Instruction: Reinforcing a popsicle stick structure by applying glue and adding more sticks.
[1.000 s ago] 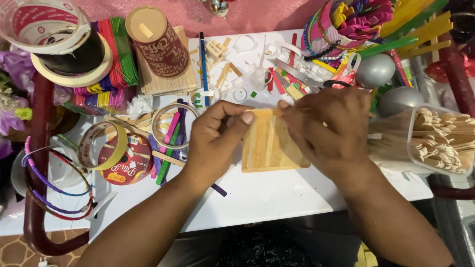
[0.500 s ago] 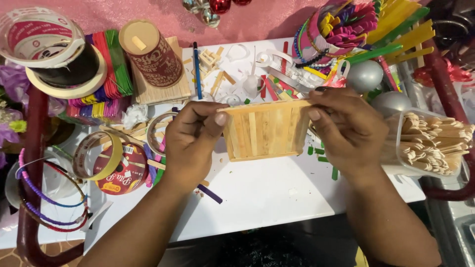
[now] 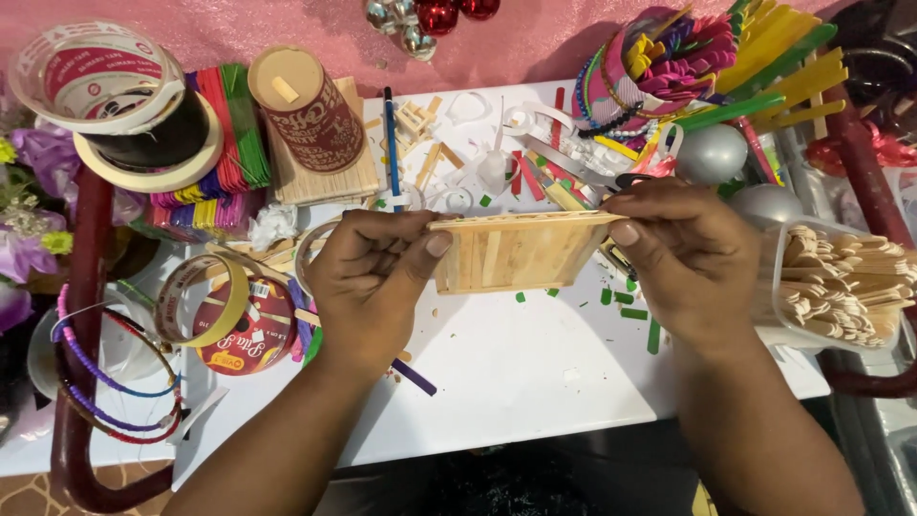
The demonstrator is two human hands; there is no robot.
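Head view, looking down on a white craft table (image 3: 516, 373). Centre: wooden stick panel (image 3: 516, 250), a small assembly of flat craft sticks, held clear of the table between both hands, tilted so that its top edge and one slatted face show. Left hand (image 3: 368, 277) pinching the panel's left end, thumb pressed against the face, fingers wrapped behind. Right hand (image 3: 683, 253) pinching the right end, fingertips along the top edge, thumb below (contact partly hidden).

Far left: rolls of tape (image 3: 115, 96) and a stack of coloured sticks (image 3: 224, 124). Beside them, a brown paper cup (image 3: 306, 110) lying on a wooden block. Right: clear tub of plain sticks (image 3: 841, 287). Near left: tin lid and tape ring (image 3: 229, 320). Scattered over the table: green and red offcuts.

Risk, as a judgement: squeezing from both ends could bow or split the joints between the sticks, especially with glue not fully set; a slack pinch could drop the panel onto the offcuts below.

Change from the earlier frames: panel formerly upright and narrow between close-set hands over the table centre; then turned broadside; now tipped further, top edge toward the camera, hands spread to its two ends.
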